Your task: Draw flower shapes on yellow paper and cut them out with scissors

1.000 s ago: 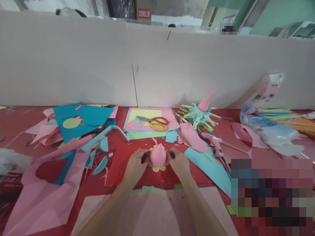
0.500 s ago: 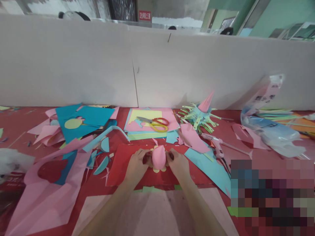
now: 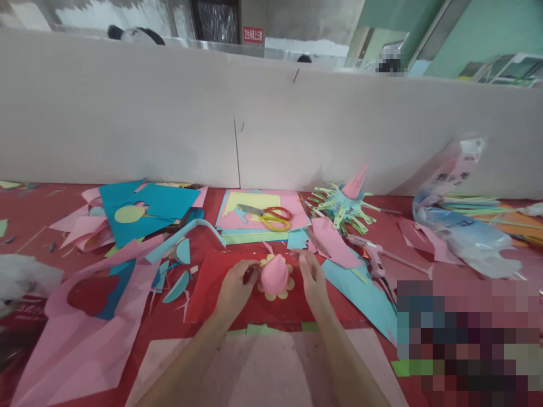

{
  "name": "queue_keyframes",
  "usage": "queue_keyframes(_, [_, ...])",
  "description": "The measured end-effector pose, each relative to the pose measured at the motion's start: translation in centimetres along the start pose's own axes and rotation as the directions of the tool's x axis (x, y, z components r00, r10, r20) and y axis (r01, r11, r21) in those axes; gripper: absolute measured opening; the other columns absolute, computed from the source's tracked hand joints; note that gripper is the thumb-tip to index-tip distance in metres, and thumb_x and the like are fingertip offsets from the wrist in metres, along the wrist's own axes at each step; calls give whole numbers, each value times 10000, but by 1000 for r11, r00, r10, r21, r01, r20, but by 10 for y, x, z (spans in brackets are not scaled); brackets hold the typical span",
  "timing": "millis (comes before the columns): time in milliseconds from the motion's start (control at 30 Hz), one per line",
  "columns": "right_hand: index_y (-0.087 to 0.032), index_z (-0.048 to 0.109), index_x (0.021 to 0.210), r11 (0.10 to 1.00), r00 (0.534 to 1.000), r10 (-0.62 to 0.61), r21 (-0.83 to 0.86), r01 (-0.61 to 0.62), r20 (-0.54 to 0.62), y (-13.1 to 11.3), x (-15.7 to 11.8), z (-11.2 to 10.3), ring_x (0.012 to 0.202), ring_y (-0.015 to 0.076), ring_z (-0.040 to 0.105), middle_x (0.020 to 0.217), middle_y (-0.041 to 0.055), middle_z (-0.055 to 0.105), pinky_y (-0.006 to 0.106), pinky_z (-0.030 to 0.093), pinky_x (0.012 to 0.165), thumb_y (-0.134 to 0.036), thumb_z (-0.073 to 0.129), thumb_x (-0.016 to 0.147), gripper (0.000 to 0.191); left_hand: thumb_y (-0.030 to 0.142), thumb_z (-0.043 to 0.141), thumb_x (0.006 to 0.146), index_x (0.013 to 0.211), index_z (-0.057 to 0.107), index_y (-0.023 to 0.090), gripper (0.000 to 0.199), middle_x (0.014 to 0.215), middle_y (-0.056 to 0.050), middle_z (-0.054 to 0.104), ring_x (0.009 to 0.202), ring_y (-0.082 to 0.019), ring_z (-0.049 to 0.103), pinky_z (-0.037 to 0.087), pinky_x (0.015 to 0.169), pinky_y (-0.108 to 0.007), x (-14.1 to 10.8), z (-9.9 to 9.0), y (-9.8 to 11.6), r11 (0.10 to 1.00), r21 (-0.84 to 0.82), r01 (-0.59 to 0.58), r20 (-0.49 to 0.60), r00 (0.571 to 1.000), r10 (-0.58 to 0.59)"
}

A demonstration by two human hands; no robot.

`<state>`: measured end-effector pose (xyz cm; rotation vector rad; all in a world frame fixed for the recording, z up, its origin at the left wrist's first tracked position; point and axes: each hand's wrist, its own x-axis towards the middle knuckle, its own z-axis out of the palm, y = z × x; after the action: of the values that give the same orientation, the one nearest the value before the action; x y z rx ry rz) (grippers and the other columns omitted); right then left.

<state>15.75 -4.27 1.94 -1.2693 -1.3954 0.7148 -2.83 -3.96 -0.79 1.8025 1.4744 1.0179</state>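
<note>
A pink paper cone [image 3: 275,275] stands on a pale yellow scalloped paper base [image 3: 271,295], over a red sheet [image 3: 212,294]. My left hand [image 3: 238,284] is at the base's left edge with thumb and fingers bent together in a pinch. The fingertips seem to meet a yellow scallop there. To the right of the cone, my right hand [image 3: 313,277] has its fingers stretched out and apart from the base, with nothing in it. Scissors [image 3: 267,216] with red and yellow handles lie behind, on stacked paper.
A pink glue gun [image 3: 375,257] lies to the right, near a blue and green spiky paper piece with a pink cone [image 3: 348,203]. Cut pink paper [image 3: 89,350] and blue scraps [image 3: 176,287] cover the left. A white board wall [image 3: 169,118] rises at the back.
My right hand has let go of the base's right edge and moved away to the right, its fingers opening. My left hand stays at the left edge. More yellow scallops show.
</note>
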Motion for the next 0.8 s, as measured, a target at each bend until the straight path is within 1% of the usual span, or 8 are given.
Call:
queue_keyframes(67, [-213, 522, 1094, 993, 990, -63, 111, 50, 123, -3, -4, 5, 1069, 196, 479, 1130, 77, 548, 339, 378, 892, -357, 451, 824, 315, 239, 454, 801, 957, 577, 222, 199, 957, -31, 634, 878, -157, 580, 444, 819, -303, 0, 0, 0, 1000, -8, -1, 6, 1000, 1])
queue_keyframes(167, [-249, 468, 1174, 985, 969, -34, 173, -8, 243, -1, -11, 14, 1102, 207, 468, 1214, 59, 501, 355, 389, 907, -317, 578, 739, 454, 291, 438, 819, 986, 571, 220, 225, 962, -41, 632, 867, -164, 580, 443, 822, -322, 0, -1, 4, 1000, -21, 14, 16, 1000, -14])
queue_keyframes(300, [-193, 503, 1124, 995, 977, 47, 79, -65, 210, 5, -13, 22, 1006, 222, 528, 1113, 80, 571, 370, 426, 867, -322, 612, 701, 455, 310, 491, 791, 1061, 535, 223, 287, 1055, -55, 592, 966, -177, 546, 416, 876, -341, -2, -5, 13, 997, -74, -17, 17, 1000, 18])
queue_keyframes(433, [-179, 528, 1069, 992, 984, 40, 113, -61, 175, 0, -9, 19, 944, 213, 559, 1046, 77, 601, 348, 452, 827, -308, 588, 723, 374, 298, 614, 698, 1191, 445, 254, 523, 1224, -63, 490, 1150, -209, 426, 336, 972, -379, -5, -5, 18, 993, -76, -90, 83, 992, 96])
queue_keyframes(533, [-204, 525, 1098, 983, 977, -28, 186, -12, 212, -5, -8, 16, 1040, 207, 517, 1146, 67, 551, 345, 421, 887, -259, 579, 739, 366, 269, 652, 659, 1262, 363, 276, 668, 1308, -58, 415, 1218, -219, 348, 290, 1007, -393, -8, 0, 18, 993, -64, -98, 126, 986, 105])
queue_keyframes(633, [-245, 538, 1112, 983, 966, -86, 181, 42, 243, -7, -10, 15, 1133, 215, 448, 1252, 52, 473, 370, 375, 945, -244, 607, 723, 396, 260, 646, 667, 1310, 279, 279, 740, 1335, -58, 390, 1226, -216, 340, 291, 1005, -391, -10, 4, 20, 994, -77, -76, 124, 989, 85])
queue_keyframes(733, [-277, 542, 1138, 984, 957, -121, 161, 80, 262, -6, -12, 17, 1191, 228, 386, 1312, 45, 412, 403, 331, 983, -275, 621, 718, 427, 229, 624, 681, 1327, 237, 283, 755, 1285, -54, 450, 1177, -212, 401, 308, 987, -405, -9, 4, 25, 992, -90, -86, 122, 988, 97])
queue_keyframes(800, [-299, 501, 1189, 982, 950, -138, 166, 94, 280, -4, -12, 19, 1216, 230, 352, 1331, 38, 390, 417, 302, 1003, -291, 644, 703, 507, 219, 608, 691, 1301, 300, 275, 685, 1222, -56, 508, 1131, -214, 442, 318, 975, -410, -6, 1, 27, 989, -96, -111, 117, 986, 122])
